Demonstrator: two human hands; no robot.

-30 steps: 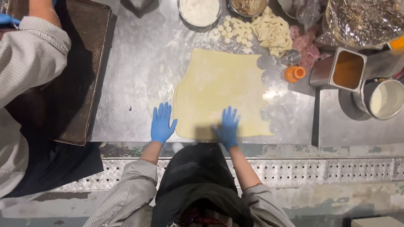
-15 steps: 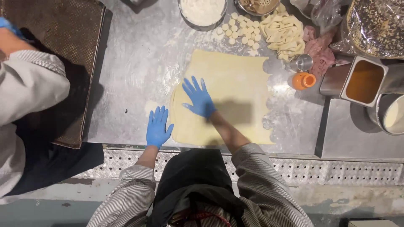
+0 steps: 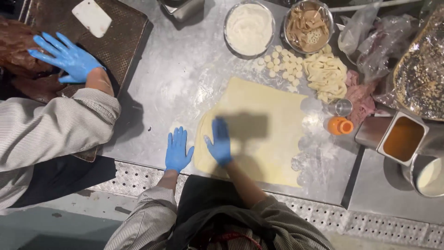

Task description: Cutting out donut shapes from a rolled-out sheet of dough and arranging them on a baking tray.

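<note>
A flat, pale yellow sheet of dough (image 3: 259,132) lies in the middle of the frame on the floury metal table (image 3: 185,78). The right hand (image 3: 219,142), in a blue glove, lies open and flat on the dough's left part, holding nothing. The left hand (image 3: 178,150) lies open on the table just beside the dough. A small orange bottle (image 3: 340,125) stands right of it. At the upper left, a co-worker's gloved hand (image 3: 67,58) rests on a dark tray (image 3: 120,41).

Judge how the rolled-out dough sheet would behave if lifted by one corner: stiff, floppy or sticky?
The dough sheet lies thin and flat on the floured steel table, so it would probably droop and stretch. The flour dusting suggests it may slide rather than stick. The right hand presses flat on it, the left hand beside it.
</note>
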